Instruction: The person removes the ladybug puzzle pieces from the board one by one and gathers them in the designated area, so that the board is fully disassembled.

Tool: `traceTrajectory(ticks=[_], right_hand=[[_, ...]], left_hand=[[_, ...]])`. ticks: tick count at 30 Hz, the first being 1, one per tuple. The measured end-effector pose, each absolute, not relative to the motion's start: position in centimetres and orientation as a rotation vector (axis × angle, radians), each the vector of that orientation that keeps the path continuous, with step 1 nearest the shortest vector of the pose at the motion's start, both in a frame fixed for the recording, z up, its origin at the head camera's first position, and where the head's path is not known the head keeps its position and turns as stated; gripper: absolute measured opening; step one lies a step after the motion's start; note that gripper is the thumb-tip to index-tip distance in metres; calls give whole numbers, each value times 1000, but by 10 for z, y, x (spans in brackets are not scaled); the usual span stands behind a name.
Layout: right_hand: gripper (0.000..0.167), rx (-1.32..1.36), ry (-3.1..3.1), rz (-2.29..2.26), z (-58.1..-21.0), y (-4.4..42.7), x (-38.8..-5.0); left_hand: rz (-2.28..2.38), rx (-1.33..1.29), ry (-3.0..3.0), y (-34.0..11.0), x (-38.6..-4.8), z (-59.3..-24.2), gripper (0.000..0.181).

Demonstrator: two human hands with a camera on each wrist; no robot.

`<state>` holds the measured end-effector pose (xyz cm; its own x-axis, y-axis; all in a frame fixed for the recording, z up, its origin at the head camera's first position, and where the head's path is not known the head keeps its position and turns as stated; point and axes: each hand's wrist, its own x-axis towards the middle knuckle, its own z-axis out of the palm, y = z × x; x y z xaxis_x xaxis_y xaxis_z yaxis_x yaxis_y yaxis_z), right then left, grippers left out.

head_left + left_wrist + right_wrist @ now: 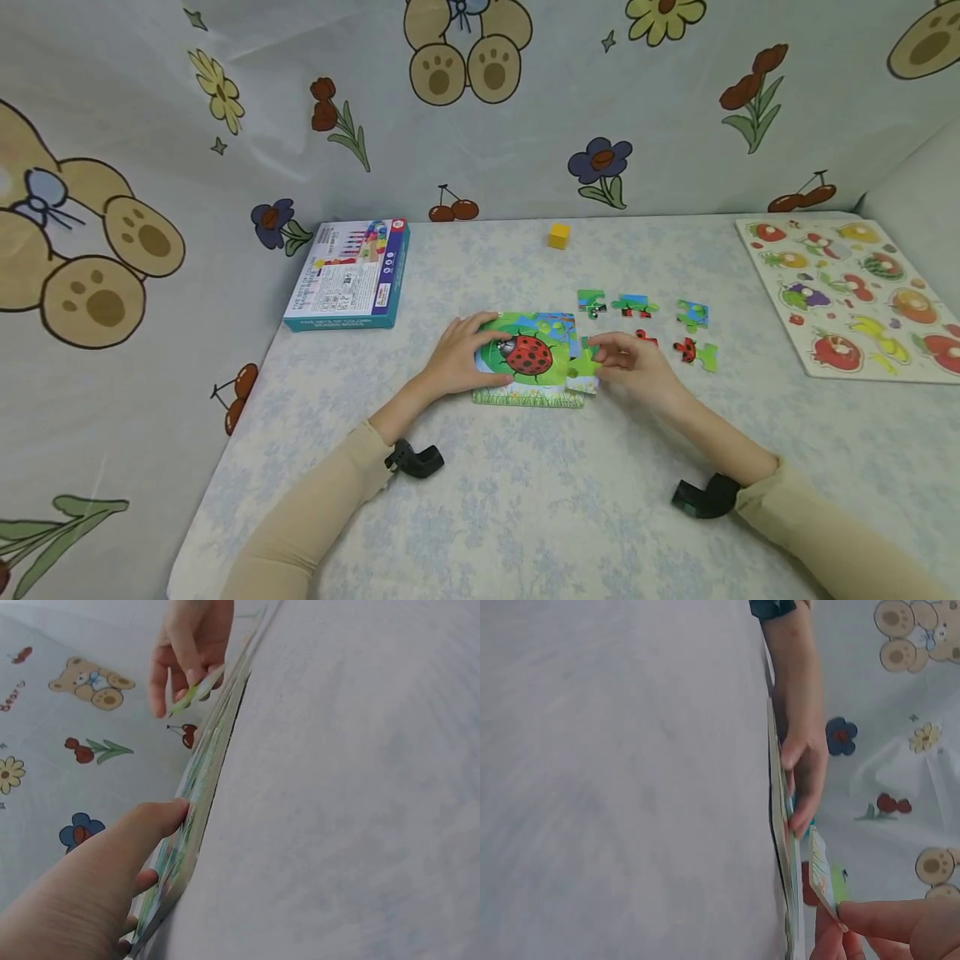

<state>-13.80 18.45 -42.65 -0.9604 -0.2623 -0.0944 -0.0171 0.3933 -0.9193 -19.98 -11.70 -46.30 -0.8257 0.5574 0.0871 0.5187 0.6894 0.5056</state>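
Note:
A puzzle board [527,398] with a red ladybug picture lies flat on the table. My left hand [455,358] rests over its left side, fingers and thumb spread on the surface. In the left wrist view the thumb touches the board near its edge. My right hand [641,371] pinches a green and white puzzle piece [582,379] at the board's right side. Seen from the right wrist, that puzzle piece [822,874] is tilted and raised, between thumb and fingers. Several loose puzzle pieces [634,306] lie behind and right of that hand, one partly hidden by it.
A teal-edged box [341,279] lies at the back left. Toward the back stands a small yellow cube [558,237]. A board with fruit pictures [847,292] lies on the right. Behind the table [540,508] hangs a patterned cloth [525,150].

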Motion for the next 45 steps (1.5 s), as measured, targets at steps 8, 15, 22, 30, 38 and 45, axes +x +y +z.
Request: traceTrajectory(ticks=[8, 15, 22, 30, 38, 45], right_hand=[[40, -32, 2542, -1506, -424, 268, -110], [30, -41, 2693, -1332, -432, 320, -93], [32, -113, 2933, -1089, -422, 287, -107], [30, -533, 2681, -1220, -416, 187, -130], [40, -669, 2589, -1206, -426, 127, -139], [35, -621, 2522, -1301, -432, 119, -148]], left_hand=[[816, 920, 2816, -118, -202, -463, 67], [802, 934, 2829, -122, -204, -465, 67], [831, 947, 2825, -124, -205, -467, 64], [855, 956, 2792, -124, -206, -468, 59], [850, 974, 2776, -121, -206, -468, 58], [860, 974, 2766, -121, -205, -467, 56]])
